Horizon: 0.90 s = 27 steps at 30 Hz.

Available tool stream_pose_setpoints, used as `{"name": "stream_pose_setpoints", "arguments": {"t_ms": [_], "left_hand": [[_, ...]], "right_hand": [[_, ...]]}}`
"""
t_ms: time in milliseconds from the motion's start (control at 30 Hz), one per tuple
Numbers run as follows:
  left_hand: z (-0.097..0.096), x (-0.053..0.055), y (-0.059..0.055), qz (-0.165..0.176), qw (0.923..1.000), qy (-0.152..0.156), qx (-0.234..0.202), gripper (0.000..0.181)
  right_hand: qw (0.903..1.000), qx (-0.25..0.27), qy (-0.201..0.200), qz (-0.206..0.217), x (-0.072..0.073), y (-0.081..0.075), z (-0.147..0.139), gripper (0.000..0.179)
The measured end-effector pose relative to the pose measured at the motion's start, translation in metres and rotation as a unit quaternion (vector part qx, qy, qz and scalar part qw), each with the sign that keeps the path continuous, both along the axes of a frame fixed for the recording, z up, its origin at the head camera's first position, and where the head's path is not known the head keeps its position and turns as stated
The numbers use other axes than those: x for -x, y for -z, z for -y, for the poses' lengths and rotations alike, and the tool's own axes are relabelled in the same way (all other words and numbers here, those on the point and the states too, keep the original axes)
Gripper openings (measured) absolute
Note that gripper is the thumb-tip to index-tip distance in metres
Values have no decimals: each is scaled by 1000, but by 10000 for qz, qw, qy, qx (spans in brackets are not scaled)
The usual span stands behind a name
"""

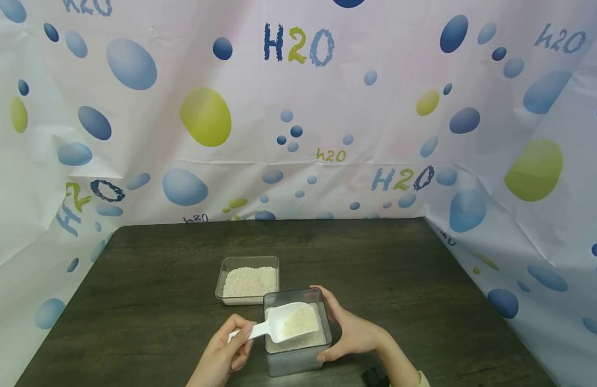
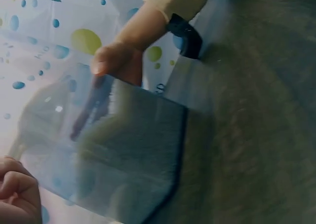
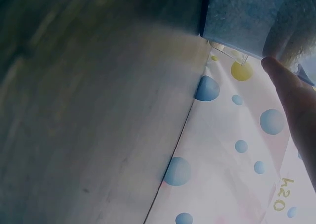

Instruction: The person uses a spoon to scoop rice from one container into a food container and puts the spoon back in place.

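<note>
My left hand [image 1: 224, 346] pinches the handle of a white scoop [image 1: 276, 325]. Pale grain that looks like rice [image 1: 300, 321] lies in the scoop's bowl, which is over the open top of a deep, clear square container [image 1: 293, 366]. More of this grain fills much of the container. On its right side, my right hand [image 1: 349, 332] grips the container, thumb near the front and fingers toward the back corner. In the left wrist view, the container [image 2: 148, 150] stands between the left hand [image 2: 19, 192] and the right hand [image 2: 121, 61]. The right wrist view shows the container's wall [image 3: 237, 21] beside a finger [image 3: 289, 88].
Behind the container and to its left stands a shallow clear tray [image 1: 278, 275] with pale grain [image 1: 250, 282]. Both are on a dark wood-grain table [image 1: 148, 301]. A white sheet with blue and green spots [image 1: 288, 177] hangs around the table's back and sides.
</note>
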<state>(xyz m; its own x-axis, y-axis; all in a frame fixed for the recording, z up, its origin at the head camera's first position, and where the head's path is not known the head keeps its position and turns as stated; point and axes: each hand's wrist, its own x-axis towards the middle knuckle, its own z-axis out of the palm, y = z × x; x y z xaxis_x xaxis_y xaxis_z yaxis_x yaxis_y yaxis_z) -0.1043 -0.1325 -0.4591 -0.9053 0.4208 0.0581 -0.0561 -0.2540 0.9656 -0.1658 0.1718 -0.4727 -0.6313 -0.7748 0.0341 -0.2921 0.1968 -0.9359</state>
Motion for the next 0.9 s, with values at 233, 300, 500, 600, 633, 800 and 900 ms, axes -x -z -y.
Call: {"name": "stream_pose_setpoints", "arguments": {"t_ms": [233, 300, 500, 600, 633, 800, 900], "left_hand": [[-3, -2, 13, -378, 9982, -157, -447, 13], [-3, -1, 15, -467, 9971, -100, -591, 16], [-2, 3, 12, -864, 9911, -27, -1012, 23], [4, 6, 3, -885, 9913, -353, -908, 20], [7, 7, 0, -878, 9914, -491, -839, 20], [24, 22, -13, -1141, 9833, -1276, -617, 17], [34, 32, -16, -1141, 9767, -1768, -412, 14]], "right_hand": [[10000, 23, -4, -15, 0, 1, 0, 114], [10000, 31, 1, -15, 0, 2, 0, 115], [10000, 11, -1, 48, 0, 3, 0, 115], [10000, -8, 12, 69, 0, 3, 0, 114], [10000, -6, 8, 76, 1, 3, 0, 114], [9999, -71, -10, 109, 1, 2, 0, 113], [9999, -57, -26, 101, 1, 2, 0, 112]]}}
